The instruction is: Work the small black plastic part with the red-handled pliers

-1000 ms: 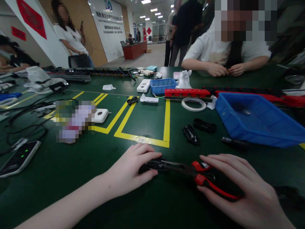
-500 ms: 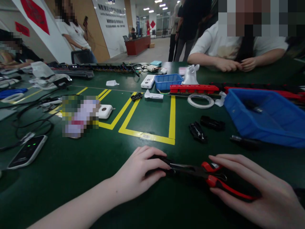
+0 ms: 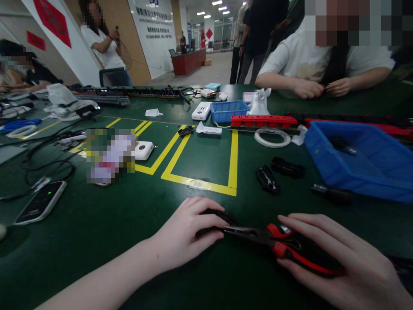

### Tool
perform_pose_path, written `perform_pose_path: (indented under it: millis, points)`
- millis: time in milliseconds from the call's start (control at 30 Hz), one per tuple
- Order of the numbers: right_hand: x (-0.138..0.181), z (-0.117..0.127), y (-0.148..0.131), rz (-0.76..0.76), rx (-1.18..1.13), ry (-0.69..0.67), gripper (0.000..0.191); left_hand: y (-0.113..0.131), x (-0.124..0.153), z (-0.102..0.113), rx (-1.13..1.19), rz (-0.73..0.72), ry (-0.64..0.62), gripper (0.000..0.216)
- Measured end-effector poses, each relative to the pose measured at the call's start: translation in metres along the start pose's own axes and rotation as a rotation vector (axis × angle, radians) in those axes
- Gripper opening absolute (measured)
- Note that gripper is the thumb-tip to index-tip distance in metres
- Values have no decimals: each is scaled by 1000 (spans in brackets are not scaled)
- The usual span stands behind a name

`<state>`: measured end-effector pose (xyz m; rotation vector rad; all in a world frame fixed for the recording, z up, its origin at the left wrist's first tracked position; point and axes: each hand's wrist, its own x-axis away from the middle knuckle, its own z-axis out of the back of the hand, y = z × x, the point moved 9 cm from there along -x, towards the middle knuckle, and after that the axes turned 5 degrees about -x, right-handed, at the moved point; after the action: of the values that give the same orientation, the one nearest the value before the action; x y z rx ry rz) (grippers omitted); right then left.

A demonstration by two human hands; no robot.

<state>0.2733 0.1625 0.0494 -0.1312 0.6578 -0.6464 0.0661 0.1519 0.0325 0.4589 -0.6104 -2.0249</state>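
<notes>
My left hand (image 3: 193, 224) is closed around a small black part (image 3: 211, 212), mostly hidden under the fingers. Red-handled long-nose pliers (image 3: 267, 239) are in my right hand (image 3: 335, 254), its fingers and thumb along the two handles. The pliers' tips point left and reach the black part beside my left fingertips; whether the jaws pinch it I cannot tell. Beyond the pliers lie two similar black parts (image 3: 268, 178) (image 3: 288, 167) on the green table (image 3: 122, 224).
A blue bin (image 3: 358, 181) stands at right, a dark-handled tool (image 3: 332, 193) before it. Farther back are a tape roll (image 3: 272, 137), a small blue basket (image 3: 229, 112) and red strips (image 3: 264, 121). Cables and a black device (image 3: 41, 202) lie left. A person (image 3: 322, 69) sits opposite.
The pliers and my right hand have shifted slightly left, bringing the tips closer to my left fingertips. My left hand stays almost still, and the view has moved a little.
</notes>
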Motion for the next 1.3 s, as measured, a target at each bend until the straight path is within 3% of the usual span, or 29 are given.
perform_pose_path:
  millis: [367,1300]
  points:
    - [-4,1,-13,67,28,-18,43,-1,1,-1,-7,-26,17,21]
    - [-4,-4,-11,71,27,-63,44,1,1,1,22,-36,10,22]
